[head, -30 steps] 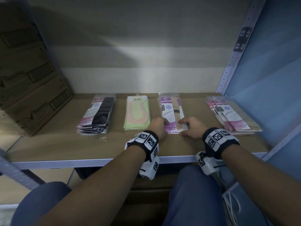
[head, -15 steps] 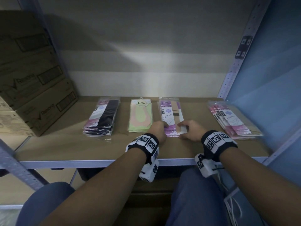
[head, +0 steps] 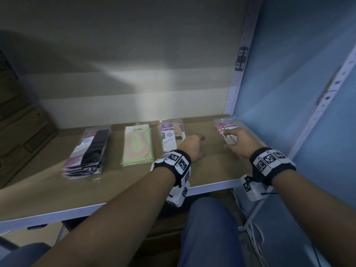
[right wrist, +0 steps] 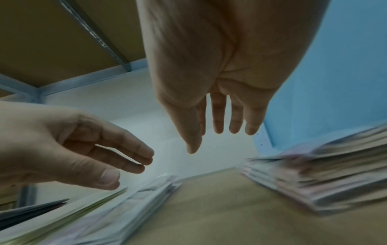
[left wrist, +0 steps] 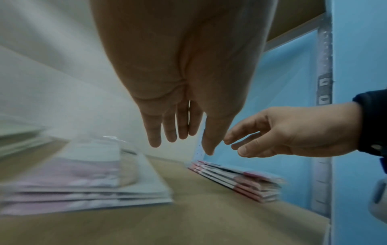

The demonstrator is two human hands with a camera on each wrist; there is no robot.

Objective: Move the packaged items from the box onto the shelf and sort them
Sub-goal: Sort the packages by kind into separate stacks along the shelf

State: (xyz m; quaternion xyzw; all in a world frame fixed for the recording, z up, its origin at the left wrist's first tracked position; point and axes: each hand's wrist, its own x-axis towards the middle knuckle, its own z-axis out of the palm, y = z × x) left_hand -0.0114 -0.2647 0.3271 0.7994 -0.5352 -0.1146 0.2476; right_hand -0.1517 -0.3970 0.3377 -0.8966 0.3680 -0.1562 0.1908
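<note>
Several stacks of flat packets lie in a row on the brown shelf (head: 119, 182): a black-and-pink stack (head: 87, 151), a green-and-peach stack (head: 137, 144), a purple-and-beige stack (head: 170, 136) and a pink-and-white stack (head: 225, 128) at the far right. My left hand (head: 192, 146) hovers just right of the purple-and-beige stack (left wrist: 83, 187), fingers relaxed and holding nothing. My right hand (head: 238, 141) hangs over the near end of the pink-and-white stack (right wrist: 326, 180), fingers loosely spread and empty. Both wrist views show the two hands above the shelf, apart from each other.
Brown cardboard cartons (head: 21, 139) stand at the shelf's left end. A blue side panel (head: 300, 93) and a perforated metal upright (head: 238, 74) close the right side. The shelf's white front edge (head: 96, 209) runs above my knees.
Both hands have left the purple-and-beige stack and moved right. The right hand now hangs over the pink-and-white stack. The head view has swung to the right.
</note>
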